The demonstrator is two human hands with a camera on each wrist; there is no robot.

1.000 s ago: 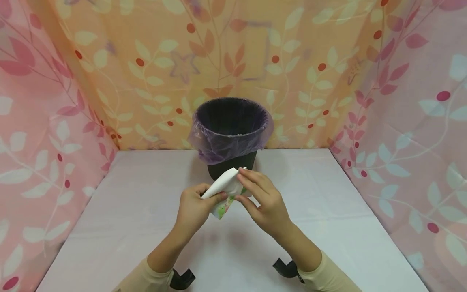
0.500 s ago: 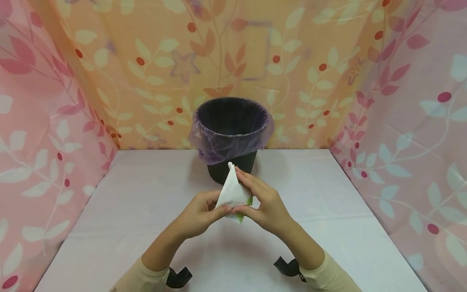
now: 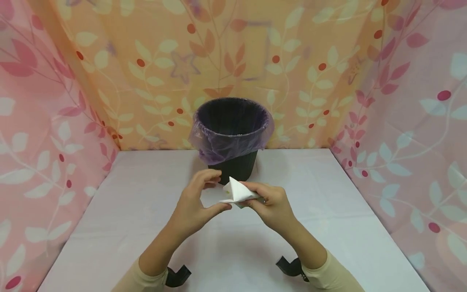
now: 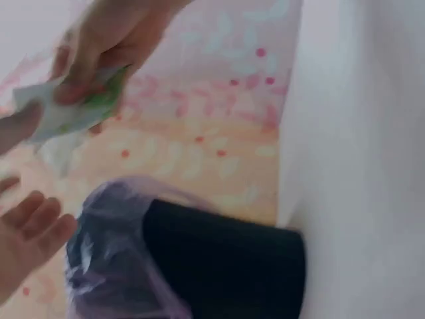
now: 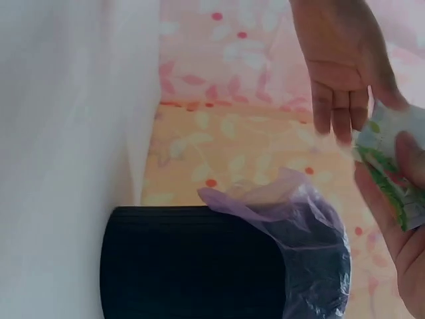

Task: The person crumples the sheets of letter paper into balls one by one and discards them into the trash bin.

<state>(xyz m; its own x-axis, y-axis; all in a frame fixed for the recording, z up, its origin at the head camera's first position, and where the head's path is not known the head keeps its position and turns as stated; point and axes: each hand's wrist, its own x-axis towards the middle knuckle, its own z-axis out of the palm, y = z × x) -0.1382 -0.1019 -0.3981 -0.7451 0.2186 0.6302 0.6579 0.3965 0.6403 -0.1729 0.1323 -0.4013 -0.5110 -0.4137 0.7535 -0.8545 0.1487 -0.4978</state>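
A folded white paper napkin with green and red print stands between my two hands, a white point sticking up in the head view. My right hand pinches it at its right side between thumb and fingers. My left hand is spread, its fingers apart from the napkin and its thumb at the napkin's left edge. In the left wrist view the printed face of the napkin shows, slightly blurred. The right wrist view shows the napkin beneath the right thumb, cut by the frame's edge.
A black bin stands behind the hands, with a purple plastic liner folded over its rim. The white tabletop ends at a flowered orange curtain, with pink curtains on both sides. Black curved pieces sit at both wrists.
The napkin has turned and tipped from upright toward flatter, sitting farther into the right hand. My left fingers have let go and spread away upward.
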